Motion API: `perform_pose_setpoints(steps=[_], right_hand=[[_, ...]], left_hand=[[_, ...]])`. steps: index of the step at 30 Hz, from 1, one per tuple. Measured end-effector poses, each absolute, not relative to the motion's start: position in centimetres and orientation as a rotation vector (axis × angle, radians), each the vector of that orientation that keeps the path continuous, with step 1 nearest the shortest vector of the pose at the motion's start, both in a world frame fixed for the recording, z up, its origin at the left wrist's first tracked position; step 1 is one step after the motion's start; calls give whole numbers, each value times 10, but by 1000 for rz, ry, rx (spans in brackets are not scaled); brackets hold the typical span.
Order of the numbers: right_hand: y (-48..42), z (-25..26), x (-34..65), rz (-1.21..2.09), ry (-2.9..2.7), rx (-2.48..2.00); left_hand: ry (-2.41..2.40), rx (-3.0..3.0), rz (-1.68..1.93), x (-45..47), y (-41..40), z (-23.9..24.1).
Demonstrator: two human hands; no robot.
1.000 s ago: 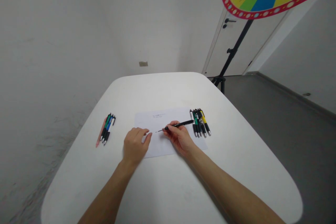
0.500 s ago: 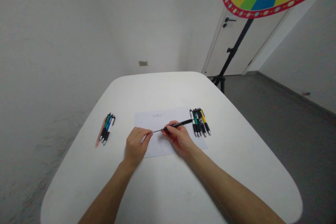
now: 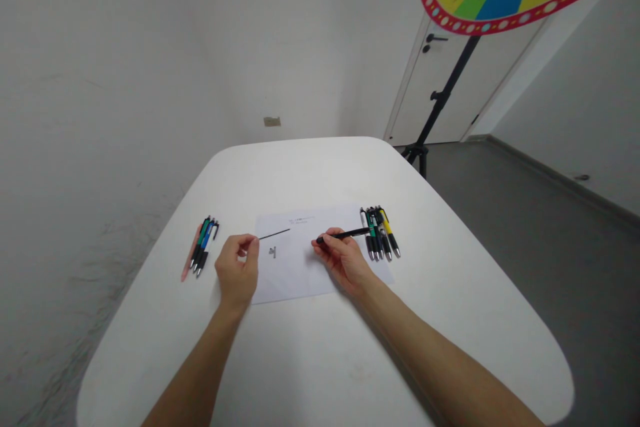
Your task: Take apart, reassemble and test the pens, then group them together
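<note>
My right hand (image 3: 339, 260) is closed on a black pen barrel (image 3: 345, 235) above a white sheet of paper (image 3: 310, 267). My left hand (image 3: 237, 271) pinches the end of a thin dark refill (image 3: 274, 234), which sticks out to the right, clear of the barrel. A small grey pen part (image 3: 273, 252) lies on the sheet between my hands.
A bunch of several pens (image 3: 380, 232) lies at the sheet's right edge. Another small group of pens (image 3: 201, 246) lies left of my left hand. All of it rests on a white rounded table (image 3: 320, 353). A colourful prize wheel on a black stand (image 3: 445, 97) is at the back right.
My left hand has drawn the refill out of the barrel and moved left. A small grey part now lies on the sheet. The right hand has stayed in place.
</note>
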State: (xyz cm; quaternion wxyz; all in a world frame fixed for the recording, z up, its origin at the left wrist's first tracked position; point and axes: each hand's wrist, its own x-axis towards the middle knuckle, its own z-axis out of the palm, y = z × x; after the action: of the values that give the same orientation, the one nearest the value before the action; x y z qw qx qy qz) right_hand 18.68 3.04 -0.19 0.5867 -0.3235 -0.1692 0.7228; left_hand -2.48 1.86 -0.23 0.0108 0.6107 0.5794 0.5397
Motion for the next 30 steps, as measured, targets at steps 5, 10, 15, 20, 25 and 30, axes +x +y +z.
perform_pose_setpoints(steps=[5,10,15,20,25,30], right_hand=[[30,-2,186,1686,-387,-752],[31,-3,185,1675,-390,-756],[30,-4,184,1665,-402,-755],[30,-4,185,1662,-425,-743],[30,-3,186,1662,-426,-758],[30,-3,185,1657,-421,-759]], left_hand=[[1729,2789,1390,-17,10,7],[1499,3147,948,-8,6,9],[1476,3201,720,-4,4,2],[1622,3122,557,-1,3,-5],[1698,3017,382,-1,3,-6],[1707,2948,338,1,1,-5]])
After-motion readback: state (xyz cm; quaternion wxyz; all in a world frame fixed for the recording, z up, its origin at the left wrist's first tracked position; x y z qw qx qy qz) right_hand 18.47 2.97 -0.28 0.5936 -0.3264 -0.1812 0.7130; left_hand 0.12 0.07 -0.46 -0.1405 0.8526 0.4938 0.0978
